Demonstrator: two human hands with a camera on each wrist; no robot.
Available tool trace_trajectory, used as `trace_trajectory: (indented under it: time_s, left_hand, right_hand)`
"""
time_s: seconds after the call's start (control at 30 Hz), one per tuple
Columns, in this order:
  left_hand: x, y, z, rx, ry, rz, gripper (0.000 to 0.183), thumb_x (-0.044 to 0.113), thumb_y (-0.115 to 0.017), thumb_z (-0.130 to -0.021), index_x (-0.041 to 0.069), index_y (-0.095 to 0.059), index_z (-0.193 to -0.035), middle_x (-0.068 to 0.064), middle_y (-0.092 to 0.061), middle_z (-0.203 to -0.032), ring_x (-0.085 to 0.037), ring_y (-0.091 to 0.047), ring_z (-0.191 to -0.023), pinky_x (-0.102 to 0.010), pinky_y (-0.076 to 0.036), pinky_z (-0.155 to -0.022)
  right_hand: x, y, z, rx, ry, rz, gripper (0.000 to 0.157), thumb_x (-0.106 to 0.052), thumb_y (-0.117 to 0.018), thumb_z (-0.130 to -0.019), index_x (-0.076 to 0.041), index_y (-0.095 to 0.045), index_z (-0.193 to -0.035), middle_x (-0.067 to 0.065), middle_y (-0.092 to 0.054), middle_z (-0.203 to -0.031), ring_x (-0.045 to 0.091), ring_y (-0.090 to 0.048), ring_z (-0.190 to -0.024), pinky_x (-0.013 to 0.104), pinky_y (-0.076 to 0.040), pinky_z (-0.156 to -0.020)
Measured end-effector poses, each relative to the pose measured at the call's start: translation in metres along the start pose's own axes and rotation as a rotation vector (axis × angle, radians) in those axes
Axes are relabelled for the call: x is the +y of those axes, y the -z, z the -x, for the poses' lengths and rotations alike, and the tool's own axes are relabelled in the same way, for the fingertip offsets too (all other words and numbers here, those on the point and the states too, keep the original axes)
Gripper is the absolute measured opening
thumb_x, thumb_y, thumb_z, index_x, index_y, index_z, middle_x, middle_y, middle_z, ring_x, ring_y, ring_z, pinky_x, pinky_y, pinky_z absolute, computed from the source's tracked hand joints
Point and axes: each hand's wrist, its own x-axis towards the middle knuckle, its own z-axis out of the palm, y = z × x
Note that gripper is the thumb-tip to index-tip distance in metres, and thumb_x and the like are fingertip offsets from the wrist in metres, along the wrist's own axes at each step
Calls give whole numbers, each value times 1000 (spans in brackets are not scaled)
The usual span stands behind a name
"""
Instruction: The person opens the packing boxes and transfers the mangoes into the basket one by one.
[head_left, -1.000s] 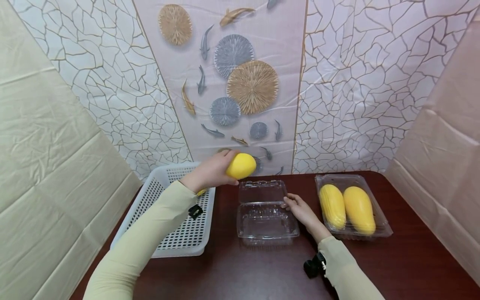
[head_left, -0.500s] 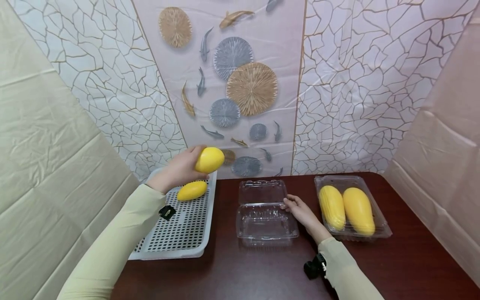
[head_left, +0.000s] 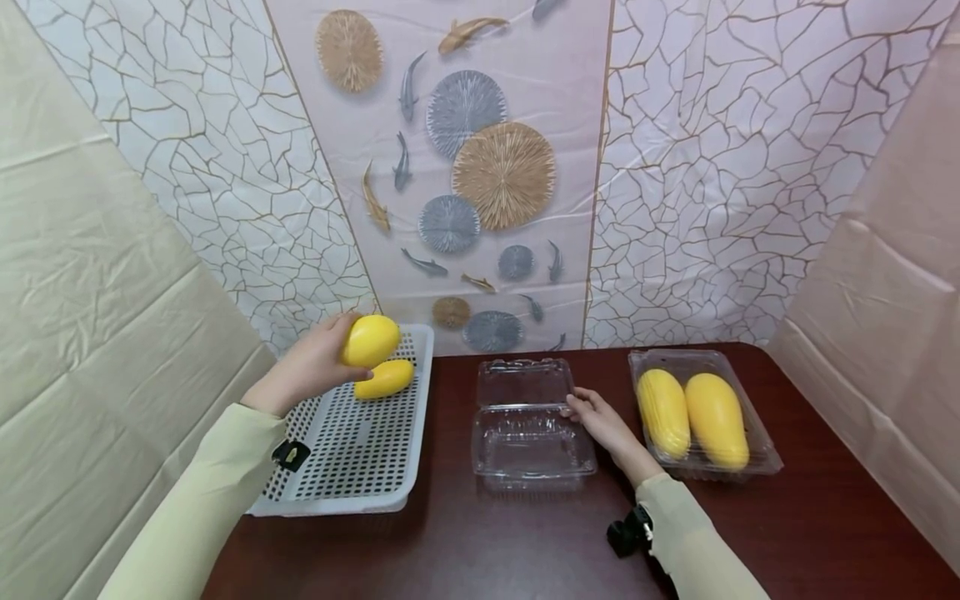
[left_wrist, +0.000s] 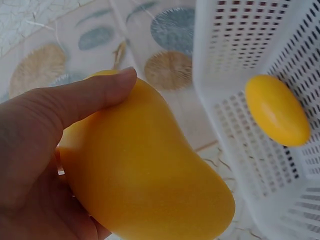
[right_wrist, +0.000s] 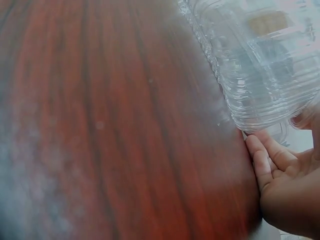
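Note:
My left hand grips a yellow mango over the left part of the white basket. The left wrist view shows the thumb lying across the top of that mango. A second mango lies inside the basket, below and just right of the held one. Mid-table stands a clear plastic clamshell container, lid folded back and nothing inside. My right hand pinches its right edge near the hinge; in the right wrist view the fingers are bent beside the clear container.
To the right sits another clear plastic container holding two yellow mangoes. All of it stands on a dark red wooden table. A patterned cloth wall rises behind, with beige cloth on both sides.
My left hand has carried the mango leftward, from beside the clamshell's lid to over the basket, ending lower than half a second ago. The mango in the basket is now uncovered. My right hand has stayed put.

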Motion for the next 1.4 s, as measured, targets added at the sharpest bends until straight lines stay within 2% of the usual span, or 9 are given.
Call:
trace_trajectory:
  time_s: [0.27, 0.43, 0.63, 0.8, 0.9, 1.07, 1.27, 1.4]
  left_hand:
    - [-21, -5, 19, 1, 70, 32, 92, 28, -84, -82, -3, -33, -151, -27, -53, -131, -39, -59, -106, -57, -50, -87]
    - [-37, -10, 30, 17, 109, 70, 89, 26, -85, -81, -3, -36, -150, -26, -55, -129, -38, -59, -104, -56, -50, -86]
    - [-55, -22, 38, 23, 145, 83, 90, 29, -84, -81, -1, -36, -150, -24, -57, -123, -35, -59, -97, -51, -52, -80]
    - [-65, -34, 43, 17, 173, 109, 88, 30, -84, -81, -3, -37, -148, -24, -58, -122, -34, -61, -97, -51, -52, -79]
    - [-69, -42, 43, 11, 186, 137, 87, 28, -84, -81, -4, -37, -147, -25, -59, -124, -34, -61, -98, -53, -52, -82]
    - [-74, -46, 39, -4, 234, 148, 87, 28, -84, -82, -5, -36, -147, -26, -59, -124, -35, -60, -99, -53, -51, -82]
    - [-83, -51, 27, -43, 285, 173, 89, 33, -83, -83, -3, -34, -148, -24, -59, -125, -35, -60, -101, -52, -51, -84]
    - [-89, -56, 21, -45, 314, 211, 87, 30, -83, -83, -5, -35, -147, -25, -57, -126, -36, -59, -103, -54, -49, -85]
  right_hand:
    - [0, 2, 0, -11, -4, 14, 62, -34, -42, -110, 5, -24, -155, 20, -64, -124, 38, -55, -122, 53, -37, -109]
    - [-2, -2, -2, -4, -2, -1, 62, -34, -43, -109, 6, -27, -154, 20, -66, -123, 37, -56, -120, 50, -39, -108]
    - [-2, -2, -4, -3, 4, -6, 61, -33, -43, -109, 6, -27, -153, 21, -65, -124, 37, -56, -120, 50, -39, -108]
    - [0, -2, -3, -14, 0, 15, 61, -33, -42, -110, 5, -25, -155, 22, -64, -126, 38, -54, -123, 53, -36, -110]
    - [0, -1, -2, -16, -4, 25, 61, -34, -41, -110, 4, -24, -155, 22, -63, -127, 38, -53, -125, 54, -35, -111]
    - [-2, -1, -1, -24, 2, 21, 61, -34, -41, -110, 4, -25, -155, 22, -63, -128, 39, -53, -125, 53, -35, -111]
    - [-1, 1, 1, -15, -8, 16, 60, -33, -42, -110, 4, -26, -154, 21, -63, -128, 38, -53, -125, 53, -35, -111]
    - [-1, 1, 2, -26, -12, 21, 61, -34, -41, -110, 3, -25, -155, 21, -63, -128, 39, -52, -126, 55, -34, -111]
